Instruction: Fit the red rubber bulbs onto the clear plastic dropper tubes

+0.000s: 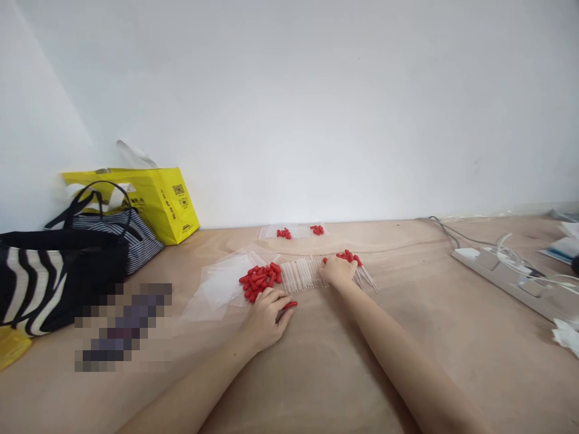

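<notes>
My left hand [270, 316] is closed, with a red bulb-shaped cap [290, 305] between thumb and fingers, just above the wooden table. Right behind it lies a heap of similar red caps [257, 280]. To the right of the heap, thin whitish tubes [299, 275] lie side by side in a row. My right hand [338, 269] is bent down over the row's right end, its fingertips mostly hidden. Against its far side are tubes with red caps on their ends [350, 256]; their bare ends [368, 280] stick out to the right.
Clear plastic bags [210, 292] lie left of the heap. Near the wall, another clear bag [298, 229] has red caps on it. A yellow bag [174, 205] and dark bags [63, 271] stand left. A power strip [511, 283] with cables lies right.
</notes>
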### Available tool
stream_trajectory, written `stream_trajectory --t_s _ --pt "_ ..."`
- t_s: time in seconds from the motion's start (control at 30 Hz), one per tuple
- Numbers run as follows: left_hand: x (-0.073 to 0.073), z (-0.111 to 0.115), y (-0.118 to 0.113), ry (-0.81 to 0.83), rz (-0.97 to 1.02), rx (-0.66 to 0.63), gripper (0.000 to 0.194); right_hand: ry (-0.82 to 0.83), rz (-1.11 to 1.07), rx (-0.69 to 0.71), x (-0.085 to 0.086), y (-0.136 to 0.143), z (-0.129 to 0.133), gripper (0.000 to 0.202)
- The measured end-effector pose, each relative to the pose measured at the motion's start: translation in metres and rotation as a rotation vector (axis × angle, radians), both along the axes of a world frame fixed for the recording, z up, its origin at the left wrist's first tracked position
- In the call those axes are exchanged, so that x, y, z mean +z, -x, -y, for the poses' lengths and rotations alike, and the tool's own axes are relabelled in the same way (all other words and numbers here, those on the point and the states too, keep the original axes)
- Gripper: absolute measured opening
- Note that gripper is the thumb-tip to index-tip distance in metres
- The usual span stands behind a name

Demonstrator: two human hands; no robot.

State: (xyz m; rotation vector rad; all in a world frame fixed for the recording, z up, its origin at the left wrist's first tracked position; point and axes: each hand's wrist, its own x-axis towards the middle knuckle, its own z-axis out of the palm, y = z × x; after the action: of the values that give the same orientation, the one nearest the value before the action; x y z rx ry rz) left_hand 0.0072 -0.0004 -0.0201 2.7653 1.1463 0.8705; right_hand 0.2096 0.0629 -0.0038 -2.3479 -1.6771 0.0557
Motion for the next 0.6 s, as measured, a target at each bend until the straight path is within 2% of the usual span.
stream_trajectory --t_s 0.17,0.3,0.37,0.47,0.53,0.6 --pt "0.002 0.0 -0.004 0.02 0.016 0.022 0.017 -0.039 0.011 0.033 0.006 0.002 0.004 0.024" --pt "0.004 0.003 -0.004 0.023 -0.021 0.061 0.014 -0.135 0.036 0.138 0.013 0.002 0.023 0.024" --pt "0.003 0.003 -0.004 0.009 -0.029 0.067 0.014 -0.194 0.039 0.258 0.01 -0.001 0.042 0.022" --pt "0.001 0.003 -0.005 -0.006 -0.026 0.052 0.017 -0.408 0.019 0.652 -0.003 -0.009 0.072 0.018" --pt "0.001 0.004 -0.007 -0.023 -0.02 0.046 0.02 -0.511 0.037 0.775 -0.013 -0.013 0.087 0.019" --pt "0.001 0.005 -0.008 -0.036 -0.013 0.04 0.021 -0.554 0.045 0.823 -0.022 -0.015 0.095 0.02"
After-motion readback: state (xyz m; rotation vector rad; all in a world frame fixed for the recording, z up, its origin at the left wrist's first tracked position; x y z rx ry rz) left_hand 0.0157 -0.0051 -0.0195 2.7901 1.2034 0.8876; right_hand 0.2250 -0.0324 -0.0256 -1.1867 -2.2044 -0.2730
